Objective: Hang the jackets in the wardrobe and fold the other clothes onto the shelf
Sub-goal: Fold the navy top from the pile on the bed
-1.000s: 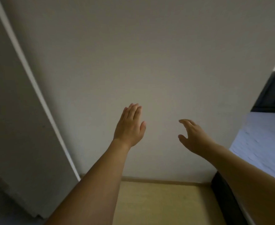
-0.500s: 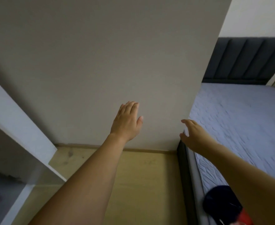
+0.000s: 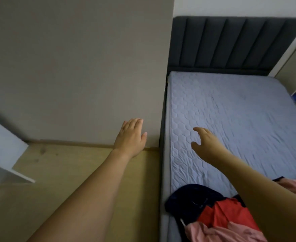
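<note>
Hands first: my left hand (image 3: 130, 137) is stretched out flat with straight fingers, in front of the big grey panel (image 3: 77, 70). It holds nothing. I cannot tell if it touches the panel. My right hand (image 3: 205, 143) reaches out over the bed (image 3: 239, 119), with fingers loose and a bit bent. It holds nothing too. The clothes (image 3: 218, 215) lie in a heap on the near end of the bed, under my right arm. I see 3 colours there: dark blue, red and pink. The bed has a pale blue cover and a dark headboard (image 3: 231, 44). A white shelf board (image 3: 5, 154) sticks out at the far left, over the wooden floor (image 3: 65, 172).
</note>
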### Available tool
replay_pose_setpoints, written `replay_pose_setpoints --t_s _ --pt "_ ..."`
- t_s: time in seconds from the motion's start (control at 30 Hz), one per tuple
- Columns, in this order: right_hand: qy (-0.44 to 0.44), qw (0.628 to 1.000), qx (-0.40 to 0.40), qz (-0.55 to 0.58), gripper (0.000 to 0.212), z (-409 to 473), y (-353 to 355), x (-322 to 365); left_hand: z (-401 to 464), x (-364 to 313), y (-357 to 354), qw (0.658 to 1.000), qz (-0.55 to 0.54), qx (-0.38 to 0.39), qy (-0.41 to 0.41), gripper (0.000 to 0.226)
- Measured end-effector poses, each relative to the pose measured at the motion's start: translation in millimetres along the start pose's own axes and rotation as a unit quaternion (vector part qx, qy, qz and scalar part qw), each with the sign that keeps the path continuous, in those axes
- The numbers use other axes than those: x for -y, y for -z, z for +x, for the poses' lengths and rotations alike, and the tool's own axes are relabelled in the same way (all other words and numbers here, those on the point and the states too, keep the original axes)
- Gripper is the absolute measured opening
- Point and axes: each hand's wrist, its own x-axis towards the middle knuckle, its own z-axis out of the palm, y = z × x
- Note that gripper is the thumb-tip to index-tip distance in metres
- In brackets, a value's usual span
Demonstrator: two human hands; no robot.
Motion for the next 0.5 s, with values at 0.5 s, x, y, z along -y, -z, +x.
replay_pose_setpoints --t_s 0.5 --pt "-0.106 0.974 0.197 -0.016 0.06 53 -125 -347 -8 -166 -331 0.941 -0.101 0.295 0.129 0.048"
